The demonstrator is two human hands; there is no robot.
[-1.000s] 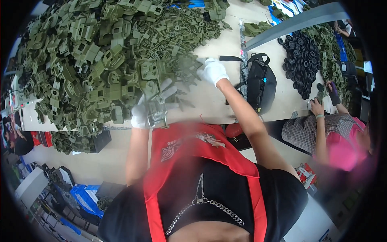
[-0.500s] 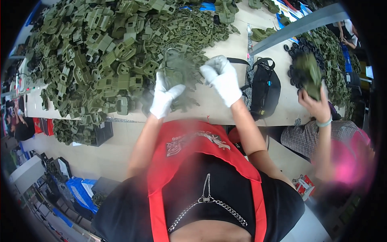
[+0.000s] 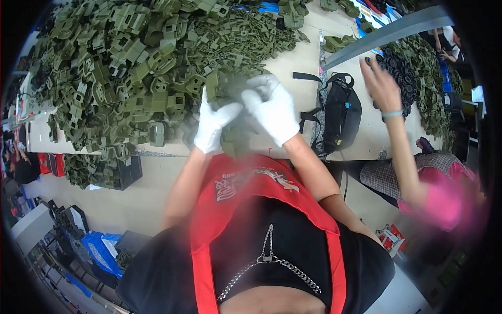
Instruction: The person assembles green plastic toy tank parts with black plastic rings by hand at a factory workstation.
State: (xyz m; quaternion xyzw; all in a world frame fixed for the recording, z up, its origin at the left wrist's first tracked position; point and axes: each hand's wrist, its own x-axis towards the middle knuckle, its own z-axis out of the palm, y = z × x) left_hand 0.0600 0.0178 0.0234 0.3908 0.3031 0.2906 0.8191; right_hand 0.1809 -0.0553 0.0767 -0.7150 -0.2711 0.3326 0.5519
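My left hand (image 3: 213,124), in a white glove, is closed round an olive-green moulded plastic part (image 3: 212,85) that sticks up past its fingers. A blurred patch hides much of that part. My right hand (image 3: 272,107), gloved in white too, is close beside it with fingers curled together; whatever they pinch is lost in the blur. Ahead and to the left lies a big heap of olive-green plastic parts (image 3: 130,68), larger housings on the left and small pieces (image 3: 235,39) toward the middle.
A black bag (image 3: 341,112) with straps lies on the table (image 3: 293,68) right of my hands. Beyond it are black round pieces (image 3: 400,73) and more green parts. At right a co-worker's bare hand (image 3: 384,86) is raised. A grey metal bar (image 3: 387,36) crosses the far right.
My right hand has moved left, closer to my left hand. The co-worker's hand, which held a green part, is now higher and without it.
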